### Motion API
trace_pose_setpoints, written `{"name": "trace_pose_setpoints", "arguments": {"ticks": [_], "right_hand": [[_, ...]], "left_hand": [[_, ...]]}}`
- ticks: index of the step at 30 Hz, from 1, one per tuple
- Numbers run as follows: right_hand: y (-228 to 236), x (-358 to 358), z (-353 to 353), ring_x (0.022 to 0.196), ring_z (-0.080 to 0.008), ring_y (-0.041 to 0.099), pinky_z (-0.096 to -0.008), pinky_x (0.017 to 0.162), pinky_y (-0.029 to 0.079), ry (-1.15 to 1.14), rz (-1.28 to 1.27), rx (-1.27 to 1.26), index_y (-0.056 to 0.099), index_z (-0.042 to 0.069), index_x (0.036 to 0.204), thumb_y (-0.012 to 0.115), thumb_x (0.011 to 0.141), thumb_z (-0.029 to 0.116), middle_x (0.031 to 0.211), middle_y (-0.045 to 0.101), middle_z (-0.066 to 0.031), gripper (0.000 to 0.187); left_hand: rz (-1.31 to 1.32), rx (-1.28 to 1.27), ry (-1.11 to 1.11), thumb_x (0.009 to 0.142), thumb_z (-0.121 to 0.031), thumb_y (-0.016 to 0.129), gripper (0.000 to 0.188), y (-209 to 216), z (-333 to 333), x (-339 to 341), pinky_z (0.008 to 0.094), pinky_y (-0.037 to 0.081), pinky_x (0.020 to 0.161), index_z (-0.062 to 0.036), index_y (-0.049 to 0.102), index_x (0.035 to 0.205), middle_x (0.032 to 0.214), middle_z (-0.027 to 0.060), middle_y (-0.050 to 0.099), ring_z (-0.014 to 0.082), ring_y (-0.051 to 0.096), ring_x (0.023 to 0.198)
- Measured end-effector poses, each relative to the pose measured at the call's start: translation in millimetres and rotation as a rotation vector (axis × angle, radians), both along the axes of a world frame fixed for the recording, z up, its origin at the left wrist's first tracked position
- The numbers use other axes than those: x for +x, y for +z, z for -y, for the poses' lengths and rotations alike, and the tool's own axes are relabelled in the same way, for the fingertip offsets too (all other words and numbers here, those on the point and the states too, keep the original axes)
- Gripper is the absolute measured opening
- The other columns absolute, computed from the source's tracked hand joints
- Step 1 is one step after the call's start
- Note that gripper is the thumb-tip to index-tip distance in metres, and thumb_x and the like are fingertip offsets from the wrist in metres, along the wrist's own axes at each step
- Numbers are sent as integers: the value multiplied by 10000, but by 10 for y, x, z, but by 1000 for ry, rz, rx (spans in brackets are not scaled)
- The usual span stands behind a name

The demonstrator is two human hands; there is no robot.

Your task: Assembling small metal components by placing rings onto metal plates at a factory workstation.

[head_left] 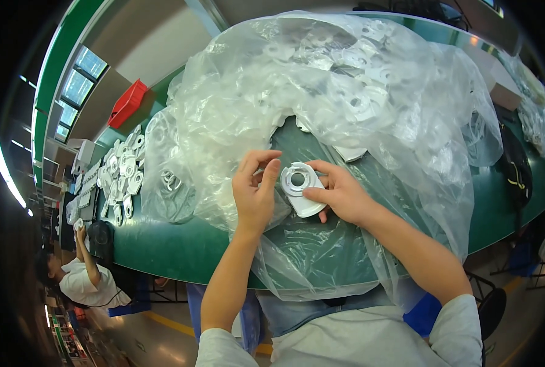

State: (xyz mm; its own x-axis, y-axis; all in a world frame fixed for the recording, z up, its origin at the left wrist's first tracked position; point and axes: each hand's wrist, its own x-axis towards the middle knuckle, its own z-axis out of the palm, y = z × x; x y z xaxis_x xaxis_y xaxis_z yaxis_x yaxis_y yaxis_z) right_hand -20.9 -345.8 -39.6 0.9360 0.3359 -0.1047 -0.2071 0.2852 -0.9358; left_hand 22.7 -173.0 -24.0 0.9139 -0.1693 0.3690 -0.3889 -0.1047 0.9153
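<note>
My right hand [344, 194] grips a white plastic part [307, 205] with a round ring at one end and a flat, widening body. Its thumb lies on the front and the fingers go behind. My left hand [255, 192] is just left of the ring, fingers curled and thumb tip close to the index fingertip. Whatever it may pinch is too small or hidden to make out. Both hands are above the green table [162, 248], in front of a large clear plastic bag [235, 116]. Similar white parts [361, 104] show through the bag.
Loose white parts [125, 168] lie heaped on the left of the table, near a red bin [127, 104]. A co-worker [95, 281] sits at far left, holding up a small white part. At right are a cardboard box [498, 82] and a black bag [515, 174].
</note>
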Motion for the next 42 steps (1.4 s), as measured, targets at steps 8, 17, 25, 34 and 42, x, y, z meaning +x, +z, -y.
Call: {"name": "trace_pose_setpoints", "arguments": {"ticks": [8, 17, 25, 34, 42], "right_hand": [[30, 16, 8, 532, -94, 553, -206, 404, 406, -88, 2, 26, 440, -27, 1233, 582, 864, 51, 811, 649, -101, 403], [68, -26, 19, 522, -82, 541, -201, 396, 388, -174, -25, -7, 475, -20, 1188, 579, 852, 34, 783, 648, -88, 356], [71, -60, -79, 730, -121, 619, -221, 527, 510, -137, 27, 25, 446, 25, 1209, 532, 897, 79, 973, 619, -88, 327], [44, -39, -33, 720, -128, 625, -237, 522, 500, -110, 34, 61, 478, 33, 1153, 462, 949, 172, 953, 605, -78, 248], [14, -42, -31, 665, -86, 607, -215, 468, 438, -168, 60, -115, 579, 29, 976, 429, 988, 332, 869, 619, -28, 339]], "left_hand": [[-46, -15, -38, 914, -84, 569, 139, 4, -37, 28, 195, 433, 649, 21, 629, 982, 915, 18, 540, 72, 522, 773], [-206, -40, -162, 910, -90, 565, 170, 36, 27, -28, 185, 379, 554, 32, 626, 1011, 817, 21, 616, 46, 505, 664], [-317, -58, -164, 872, -48, 606, 147, -9, -26, 46, 215, 469, 544, 65, 627, 964, 804, 63, 644, 91, 581, 618], [-255, -39, -165, 869, 1, 588, 123, -6, 7, -28, 226, 493, 587, 75, 608, 966, 807, 75, 644, 111, 602, 645], [-112, -23, -170, 851, 8, 599, 192, 79, 38, -41, 248, 504, 679, 46, 617, 1038, 865, 79, 627, 126, 617, 736]]}}
